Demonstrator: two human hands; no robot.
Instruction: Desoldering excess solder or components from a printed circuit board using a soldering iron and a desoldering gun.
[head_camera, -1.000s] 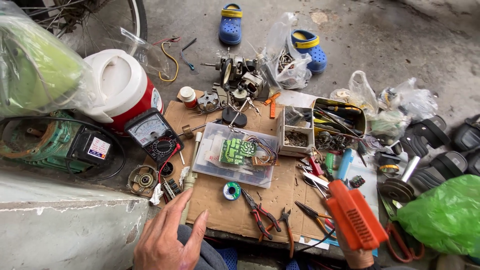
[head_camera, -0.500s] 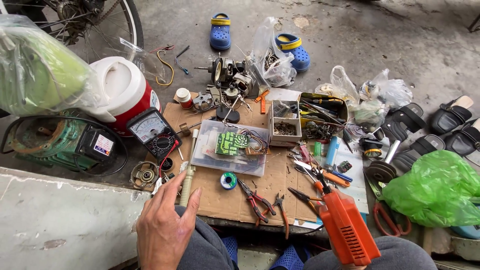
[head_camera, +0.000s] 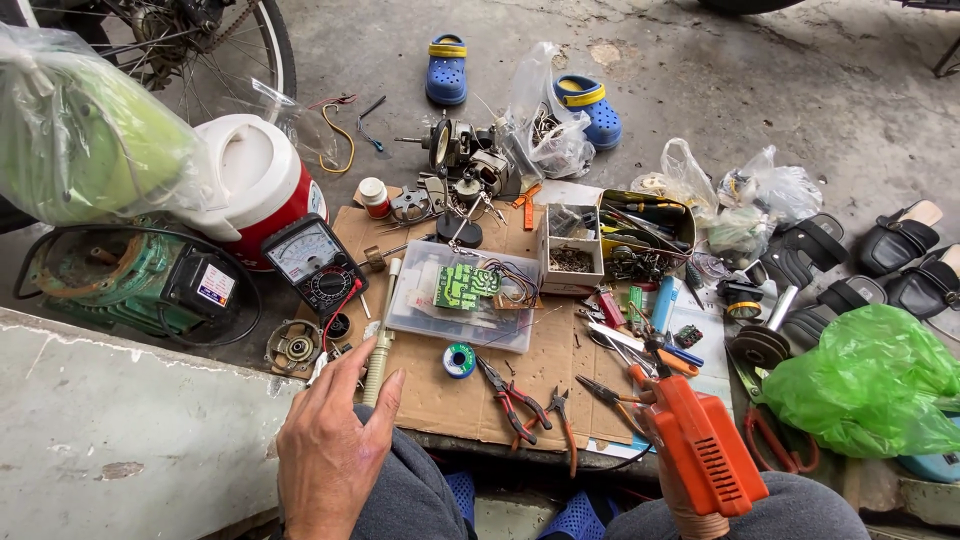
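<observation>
We see our two bare hands, left and right, without gloves, rings or a watch. Grey trousers cover both our knees, and blue slippers show between them.

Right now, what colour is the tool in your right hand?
Orange. The tool in the right hand shows best in the head view.

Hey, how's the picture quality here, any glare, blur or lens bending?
Head view: soft, even daylight with faint shadows; sharp across the cardboard mat; mild glare on the clear plastic bag; wide-lens curving at the edges, near the bicycle wheel; the left hand and the orange soldering gun look crisp.
</observation>
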